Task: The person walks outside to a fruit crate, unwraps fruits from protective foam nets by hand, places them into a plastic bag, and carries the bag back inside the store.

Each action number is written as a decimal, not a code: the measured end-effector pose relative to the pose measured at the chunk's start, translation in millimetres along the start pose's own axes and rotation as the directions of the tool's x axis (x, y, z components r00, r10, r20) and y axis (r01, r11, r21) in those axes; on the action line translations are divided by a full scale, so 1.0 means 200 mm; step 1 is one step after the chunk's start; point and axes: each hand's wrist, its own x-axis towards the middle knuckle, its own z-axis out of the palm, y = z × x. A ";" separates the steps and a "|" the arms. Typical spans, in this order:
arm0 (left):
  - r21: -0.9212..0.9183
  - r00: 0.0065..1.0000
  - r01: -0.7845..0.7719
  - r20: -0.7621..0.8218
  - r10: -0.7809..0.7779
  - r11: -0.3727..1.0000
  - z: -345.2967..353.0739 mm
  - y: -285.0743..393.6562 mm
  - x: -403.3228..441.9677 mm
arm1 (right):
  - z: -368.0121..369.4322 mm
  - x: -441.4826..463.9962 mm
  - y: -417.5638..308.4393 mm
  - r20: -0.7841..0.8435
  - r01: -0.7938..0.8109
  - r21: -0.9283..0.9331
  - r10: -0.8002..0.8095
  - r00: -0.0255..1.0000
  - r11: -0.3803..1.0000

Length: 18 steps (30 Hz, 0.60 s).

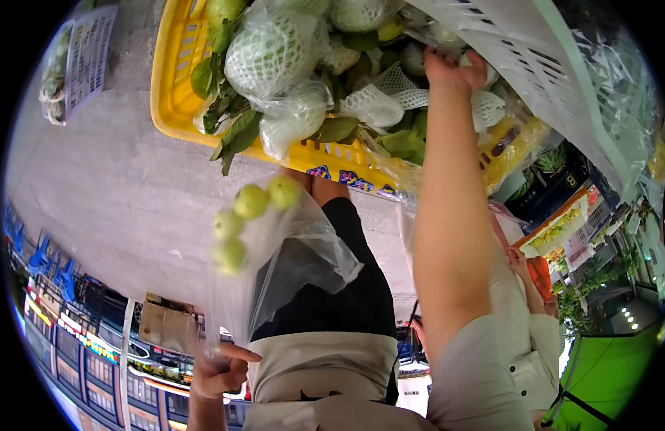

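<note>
My left hand (221, 372) is closed on the gathered neck of a clear plastic bag (303, 248), its index finger pointing sideways. Several round, pale green fruits (251, 202) are in the bag, in front of my dark shorts. My right hand (454, 70) reaches into a yellow plastic crate (178, 118), its fingers curled at a plastic-wrapped fruit (447, 37); the fingertips are partly hidden. Around it lie green fruits in white foam nets (273, 54), loose foam sleeves (372, 105) and green leaves (242, 136).
A white slatted crate (533, 54) rises beside the yellow one at the right. Another person (523, 323) stands close to my right arm. A small pale crate (88, 61) is on the grey pavement (95, 179) at the upper left. Boxed fruit (562, 230) is displayed at the right.
</note>
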 end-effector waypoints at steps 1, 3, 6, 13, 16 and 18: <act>0.003 1.000 -0.002 0.006 0.002 1.000 0.00 -0.01 0.01 | -0.09 0.05 -0.01 -0.190 0.019 0.005 -0.017 0.982 1.000; 0.052 0.999 0.011 0.035 -0.013 0.999 0.00 -0.01 0.03 | -0.10 0.05 -0.02 -0.367 0.044 0.021 -0.033 0.929 0.999; 0.123 1.000 0.021 0.010 -0.022 0.992 0.04 0.00 0.03 | -0.12 -0.09 0.00 0.001 0.184 -0.531 -0.216 0.976 0.827; 0.286 0.993 0.101 0.023 -0.112 0.953 0.05 0.03 0.08 | -0.06 0.04 -0.07 0.220 0.116 -0.830 0.128 0.967 0.546; 0.305 0.991 0.100 0.056 -0.122 0.947 0.11 0.04 0.11 | -0.04 0.05 -0.06 0.196 0.166 -0.941 0.075 0.978 0.294; 0.299 0.987 0.055 0.126 -0.096 0.953 0.15 0.05 0.12 | -0.02 -0.04 -0.10 0.093 0.079 -0.987 0.095 0.991 0.140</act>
